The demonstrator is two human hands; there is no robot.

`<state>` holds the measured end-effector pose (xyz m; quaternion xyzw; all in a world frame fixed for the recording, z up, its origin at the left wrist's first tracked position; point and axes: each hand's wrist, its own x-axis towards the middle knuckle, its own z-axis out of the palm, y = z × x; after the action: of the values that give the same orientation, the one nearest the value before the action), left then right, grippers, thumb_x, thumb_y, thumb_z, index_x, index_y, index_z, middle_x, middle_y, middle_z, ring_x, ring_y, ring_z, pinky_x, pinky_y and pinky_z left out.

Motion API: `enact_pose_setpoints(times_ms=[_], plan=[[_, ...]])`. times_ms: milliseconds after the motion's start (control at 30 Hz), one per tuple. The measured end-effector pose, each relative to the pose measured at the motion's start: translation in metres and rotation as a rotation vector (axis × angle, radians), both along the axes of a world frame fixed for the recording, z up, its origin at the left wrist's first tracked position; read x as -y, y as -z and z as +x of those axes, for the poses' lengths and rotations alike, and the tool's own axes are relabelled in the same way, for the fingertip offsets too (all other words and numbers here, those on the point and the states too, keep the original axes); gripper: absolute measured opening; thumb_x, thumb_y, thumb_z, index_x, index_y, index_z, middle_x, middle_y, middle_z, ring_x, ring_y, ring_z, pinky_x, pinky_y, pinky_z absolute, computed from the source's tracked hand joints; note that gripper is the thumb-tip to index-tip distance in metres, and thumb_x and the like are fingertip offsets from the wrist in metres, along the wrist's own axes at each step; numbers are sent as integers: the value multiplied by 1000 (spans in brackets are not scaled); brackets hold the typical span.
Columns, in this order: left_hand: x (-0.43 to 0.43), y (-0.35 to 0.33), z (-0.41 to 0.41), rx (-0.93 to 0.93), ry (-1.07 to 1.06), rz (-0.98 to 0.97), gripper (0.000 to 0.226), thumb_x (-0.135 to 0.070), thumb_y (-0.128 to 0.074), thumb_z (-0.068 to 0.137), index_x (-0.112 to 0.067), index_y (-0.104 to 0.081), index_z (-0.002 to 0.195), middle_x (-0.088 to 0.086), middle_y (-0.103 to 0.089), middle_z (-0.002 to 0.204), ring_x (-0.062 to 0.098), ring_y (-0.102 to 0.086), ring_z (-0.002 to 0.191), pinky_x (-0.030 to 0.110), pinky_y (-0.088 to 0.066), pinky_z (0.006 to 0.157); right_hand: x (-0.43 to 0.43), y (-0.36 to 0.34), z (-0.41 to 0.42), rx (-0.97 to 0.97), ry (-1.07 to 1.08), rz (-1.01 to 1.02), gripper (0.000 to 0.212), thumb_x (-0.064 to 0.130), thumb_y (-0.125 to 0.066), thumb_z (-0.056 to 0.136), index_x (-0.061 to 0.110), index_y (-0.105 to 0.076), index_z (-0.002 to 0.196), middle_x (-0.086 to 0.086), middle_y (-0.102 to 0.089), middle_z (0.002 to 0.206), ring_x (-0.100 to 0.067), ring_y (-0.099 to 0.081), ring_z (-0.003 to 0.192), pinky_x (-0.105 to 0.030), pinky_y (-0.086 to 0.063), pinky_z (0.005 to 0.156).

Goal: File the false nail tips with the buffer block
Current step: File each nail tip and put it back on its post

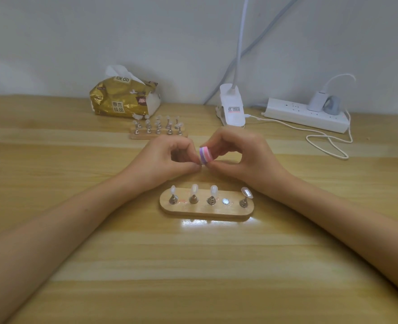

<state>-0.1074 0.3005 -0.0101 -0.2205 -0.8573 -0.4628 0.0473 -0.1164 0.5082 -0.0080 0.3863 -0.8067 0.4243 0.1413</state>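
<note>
Pinching the buffer block (204, 155) upright between right hand (240, 160) fingers, above the table (193, 265), beyond the holder (205, 210). Touching its left face with the left hand (167, 160), fingers curled, seemingly pinching a nail tip, though hidden.

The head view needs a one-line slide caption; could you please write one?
The right hand holds a pink-and-purple buffer block against the left hand, above a wooden stand bearing four nail tips.
</note>
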Motion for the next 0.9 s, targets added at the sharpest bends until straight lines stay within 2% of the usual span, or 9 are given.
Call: enact_pose_setpoints(times_ms=[167,267,400,633,767,900], plan=[[0,0,0,-5,7,-9,15,-7,-79,79,-17,-71,72,-8,-65,67,3,-57,63,16,-46,61,-1,0,-1,3,16,-34,10,11,-75,90,3,-69,90,-4,-72,86,-17,-71,81,-39,-58,79],[0,0,-1,6,-5,-2,12,-8,-80,78,-16,-71,74,-5,-67,70,6,-59,66,22,-48,63,-2,0,-1,29,11,-7,10,10,-76,89,3,-70,92,-5,-73,87,-16,-71,81,-39,-58,80],[1,0,0,-5,5,0,16,-7,-79,78,-18,-71,72,-8,-65,67,2,-57,63,16,-46,61,0,0,-1,28,20,-21,10,10,-75,90,1,-70,91,-6,-72,86,-16,-70,80,-39,-59,80],[0,0,-1,-15,0,-14,15,-7,-79,78,-17,-70,72,-6,-66,70,3,-58,64,17,-47,62,0,1,-1,64,19,-4,11,9,-75,89,0,-70,93,-9,-73,88,-20,-71,82,-42,-58,81],[0,0,0,-18,-2,-18,17,-7,-80,78,-19,-70,71,-10,-63,69,1,-57,63,14,-44,61,-1,0,-3,44,22,-34,13,7,-76,88,-1,-70,96,-10,-72,89,-21,-71,85,-39,-58,83],[0,0,0,-29,1,-26,14,-7,-80,78,-16,-71,73,-8,-65,71,7,-58,65,21,-47,62,-3,0,-4,78,26,-13,14,3,-77,86,-1,-71,98,-12,-73,91,-21,-72,86,-42,-58,84]])
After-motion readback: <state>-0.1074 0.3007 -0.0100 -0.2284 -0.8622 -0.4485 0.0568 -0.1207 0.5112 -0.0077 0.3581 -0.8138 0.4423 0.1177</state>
